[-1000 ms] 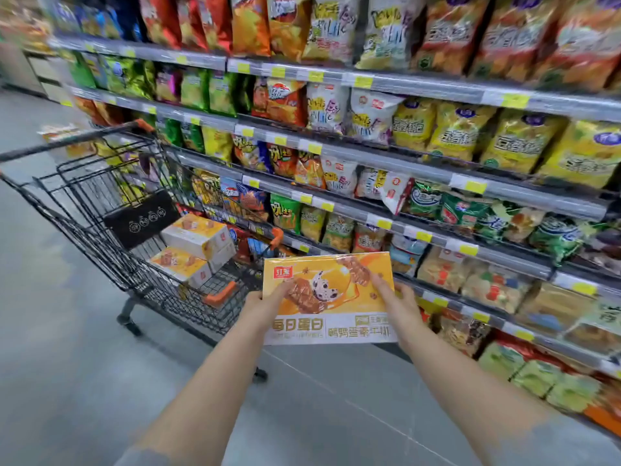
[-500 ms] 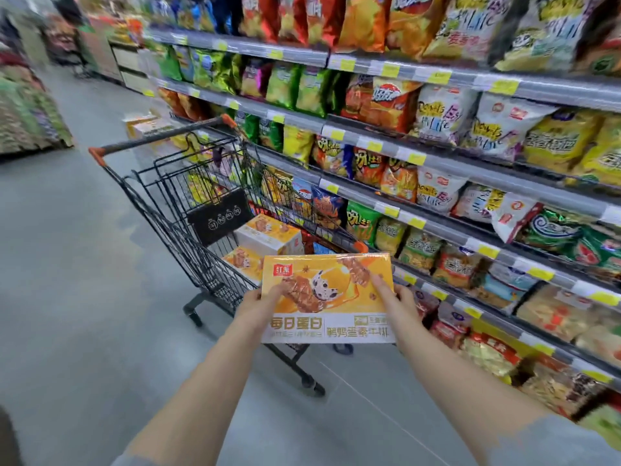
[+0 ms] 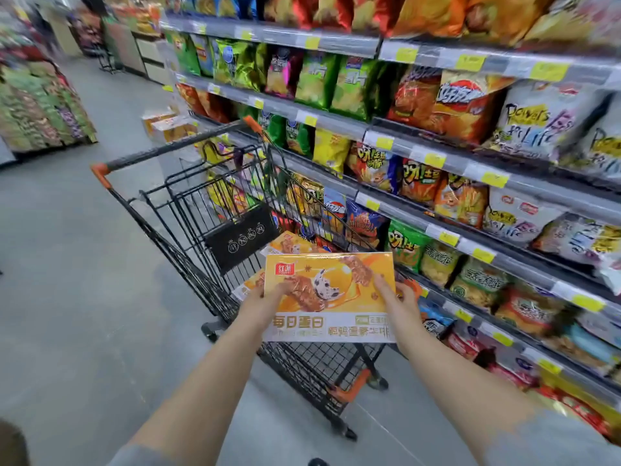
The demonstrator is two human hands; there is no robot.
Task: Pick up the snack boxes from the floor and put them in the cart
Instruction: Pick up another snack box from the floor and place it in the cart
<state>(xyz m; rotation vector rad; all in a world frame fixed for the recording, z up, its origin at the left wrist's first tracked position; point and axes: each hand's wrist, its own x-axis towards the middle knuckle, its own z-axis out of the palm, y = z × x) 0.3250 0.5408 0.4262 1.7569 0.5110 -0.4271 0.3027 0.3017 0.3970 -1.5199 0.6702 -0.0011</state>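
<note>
At the cart (image 3: 201,284) front, snack box (image 3: 329,284), hands (image 3: 258,299) (image 3: 401,299) gripping its side edges

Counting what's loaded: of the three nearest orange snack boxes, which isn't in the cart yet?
The front snack box, gripped at its sides by left hand and right hand. The two boxes behind it lie inside the shopping cart.

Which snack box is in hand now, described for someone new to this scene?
Find the black wire cart beside the snack shelves. Just above its near end, the left hand and right hand grip a flat orange-yellow box by its sides. Unlike the matching boxes lying inside the cart, it is held aloft.
</note>
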